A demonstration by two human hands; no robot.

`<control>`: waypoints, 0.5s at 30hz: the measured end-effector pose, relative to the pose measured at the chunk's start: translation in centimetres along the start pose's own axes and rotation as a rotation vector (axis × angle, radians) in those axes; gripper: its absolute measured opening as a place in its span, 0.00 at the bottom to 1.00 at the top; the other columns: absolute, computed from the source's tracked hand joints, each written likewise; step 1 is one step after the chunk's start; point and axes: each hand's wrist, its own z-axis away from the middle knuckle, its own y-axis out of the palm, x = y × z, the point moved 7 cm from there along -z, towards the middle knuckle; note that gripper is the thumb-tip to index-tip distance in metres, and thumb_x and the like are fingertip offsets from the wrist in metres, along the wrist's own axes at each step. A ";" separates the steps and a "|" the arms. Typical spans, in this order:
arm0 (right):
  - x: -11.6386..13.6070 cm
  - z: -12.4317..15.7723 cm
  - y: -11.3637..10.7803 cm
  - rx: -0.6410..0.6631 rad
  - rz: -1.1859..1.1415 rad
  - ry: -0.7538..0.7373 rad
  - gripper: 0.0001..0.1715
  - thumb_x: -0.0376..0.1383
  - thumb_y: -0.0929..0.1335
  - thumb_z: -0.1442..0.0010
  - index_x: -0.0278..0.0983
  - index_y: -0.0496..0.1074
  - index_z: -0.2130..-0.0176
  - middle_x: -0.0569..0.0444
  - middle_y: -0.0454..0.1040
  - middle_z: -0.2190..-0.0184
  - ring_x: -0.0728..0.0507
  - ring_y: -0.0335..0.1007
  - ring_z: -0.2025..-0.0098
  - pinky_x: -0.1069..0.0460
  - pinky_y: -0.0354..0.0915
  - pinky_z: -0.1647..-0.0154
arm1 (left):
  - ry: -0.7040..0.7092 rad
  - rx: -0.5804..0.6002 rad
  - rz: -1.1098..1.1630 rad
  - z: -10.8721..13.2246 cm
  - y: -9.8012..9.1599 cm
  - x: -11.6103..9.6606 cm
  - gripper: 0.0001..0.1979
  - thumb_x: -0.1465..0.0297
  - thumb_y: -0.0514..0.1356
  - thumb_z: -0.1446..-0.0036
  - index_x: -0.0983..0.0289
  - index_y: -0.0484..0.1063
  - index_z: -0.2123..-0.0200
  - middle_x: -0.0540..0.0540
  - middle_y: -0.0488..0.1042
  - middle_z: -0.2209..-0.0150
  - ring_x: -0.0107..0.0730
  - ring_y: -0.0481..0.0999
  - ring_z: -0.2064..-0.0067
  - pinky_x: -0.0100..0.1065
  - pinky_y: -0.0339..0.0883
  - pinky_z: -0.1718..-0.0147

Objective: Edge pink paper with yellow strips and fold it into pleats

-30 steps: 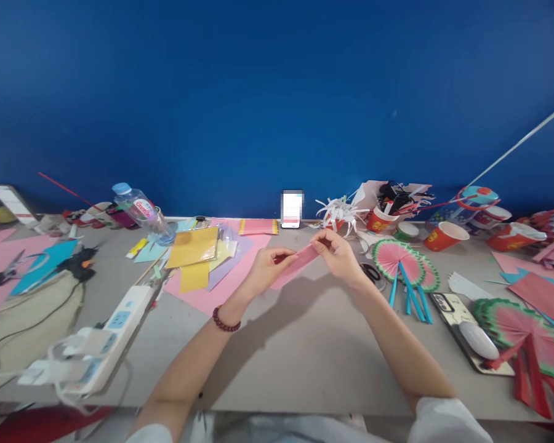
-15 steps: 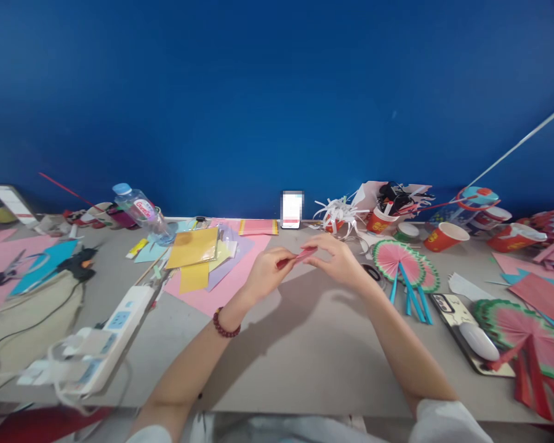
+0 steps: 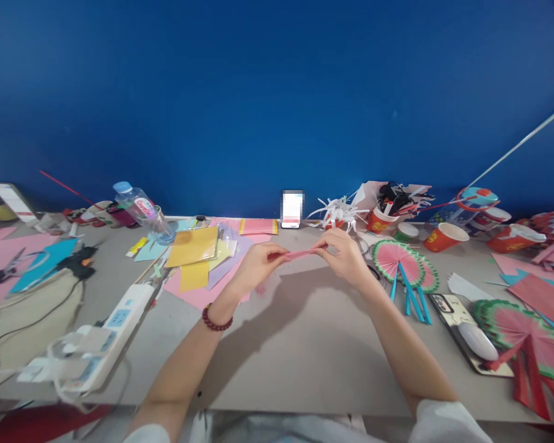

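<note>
A narrow pink paper strip (image 3: 300,253) is stretched between my two hands, raised above the grey table (image 3: 305,344). My left hand (image 3: 258,263) pinches its left end, and a dark red bead bracelet (image 3: 217,318) circles that wrist. At the other end, the fingers of my right hand (image 3: 340,253) are closed on the strip. Behind and left of my left hand lie pink paper sheets (image 3: 194,295) and yellow paper in a clear wrapper (image 3: 192,246). Right of my right hand rest pink paper fans (image 3: 399,261) with green edges and blue handles.
A white power strip (image 3: 115,338) with plugs and a tilted plastic bottle (image 3: 143,212) are on the left. A lit phone (image 3: 292,209) leans on the blue wall. Red paper cups (image 3: 445,237), a white mouse (image 3: 477,341) on a phone and another fan (image 3: 526,338) are right.
My hands have moved apart, the left one leftward and the right one slightly rightward. More of the pink paper strip now shows between them.
</note>
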 end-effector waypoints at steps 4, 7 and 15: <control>-0.1 -0.1 -0.1 -0.007 0.006 -0.002 0.13 0.43 0.67 0.40 0.40 0.73 0.72 0.52 0.73 0.73 0.42 0.66 0.66 0.47 0.60 0.61 | -0.009 -0.039 0.051 0.0 -0.2 0.0 0.11 0.62 0.59 0.43 0.61 0.78 0.67 0.54 0.78 0.67 0.32 0.75 0.67 0.30 0.67 0.69; 0.0 -0.1 -0.1 0.003 0.037 -0.008 0.13 0.42 0.67 0.40 0.40 0.73 0.72 0.52 0.73 0.73 0.42 0.67 0.66 0.47 0.59 0.61 | 0.038 -0.067 -0.008 0.1 -0.2 -0.4 0.11 0.62 0.59 0.42 0.61 0.78 0.68 0.54 0.78 0.69 0.32 0.74 0.68 0.30 0.66 0.70; 2.0 0.4 1.3 0.124 0.225 -0.089 0.06 0.39 0.69 0.41 0.39 0.74 0.65 0.51 0.76 0.64 0.41 0.67 0.59 0.46 0.55 0.56 | 0.198 -0.137 -0.343 0.6 0.8 -1.3 0.10 0.68 0.56 0.39 0.62 0.76 0.69 0.53 0.76 0.71 0.31 0.72 0.67 0.31 0.63 0.68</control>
